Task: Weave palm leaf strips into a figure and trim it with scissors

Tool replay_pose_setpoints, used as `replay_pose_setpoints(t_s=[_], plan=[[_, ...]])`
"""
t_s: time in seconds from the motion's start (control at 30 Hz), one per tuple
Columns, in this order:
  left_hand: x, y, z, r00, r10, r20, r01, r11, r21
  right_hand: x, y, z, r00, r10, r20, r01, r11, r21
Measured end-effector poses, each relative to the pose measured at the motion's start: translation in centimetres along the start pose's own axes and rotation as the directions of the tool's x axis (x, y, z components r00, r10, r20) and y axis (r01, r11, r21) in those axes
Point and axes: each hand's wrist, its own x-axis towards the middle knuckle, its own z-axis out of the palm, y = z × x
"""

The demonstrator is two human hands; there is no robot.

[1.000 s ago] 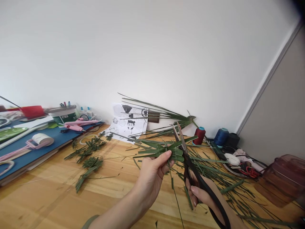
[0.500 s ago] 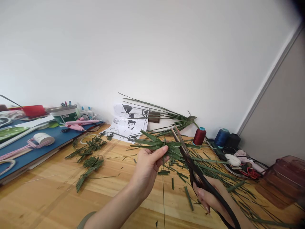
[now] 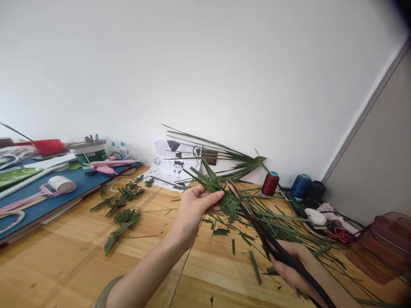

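Note:
My left hand (image 3: 192, 209) pinches a small woven piece of green palm leaf strips (image 3: 221, 194) and holds it above the wooden table (image 3: 64, 265). Loose leaf ends stick up and to the left from the piece. My right hand (image 3: 295, 267) grips black-handled scissors (image 3: 260, 229) by the handles. The blades point up and to the left, and their tips reach the right edge of the woven piece.
Cut leaf strips (image 3: 253, 244) litter the table. A palm frond (image 3: 231, 160) and a printed sheet (image 3: 173, 164) lean at the wall. Red (image 3: 269, 183), blue and black thread spools stand at the right, by a brown container (image 3: 382, 246). A blue mat (image 3: 41, 196) holds pink tools.
My left hand has turned the woven piece so its leaf ends point up and left. The scissors have dropped lower and to the right, blades nearly closed, and cut strips have fallen to the table.

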Motion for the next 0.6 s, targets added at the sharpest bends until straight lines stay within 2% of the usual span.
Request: replay_pose_setpoints(t_s=[0.13,0.27,0.4,0.53,0.6], plan=[[0.2,0.5,0.0,1.000,-0.031,0.004,0.031,0.998,0.049,0.1,0.4,-0.3,0.997,0.076,0.015,-0.074,0.990,-0.117],[0.2,0.7,0.0,0.999,-0.034,0.012,0.034,0.998,0.051,0.1,0.7,-0.1,0.992,0.121,0.030,-0.115,0.981,-0.157],[0.2,0.4,-0.4,0.997,-0.022,0.068,0.020,0.999,0.029,0.4,0.6,0.3,0.981,0.188,0.041,-0.179,0.969,-0.169],[0.6,-0.2,-0.8,0.997,-0.080,-0.011,0.078,0.993,-0.087,1.8,1.3,0.1,0.985,0.153,0.080,-0.144,0.984,-0.110],[0.6,-0.6,-0.8,0.988,-0.137,-0.073,0.126,0.983,-0.133,2.9,2.5,-0.1,0.993,0.112,0.039,-0.102,0.975,-0.198]])
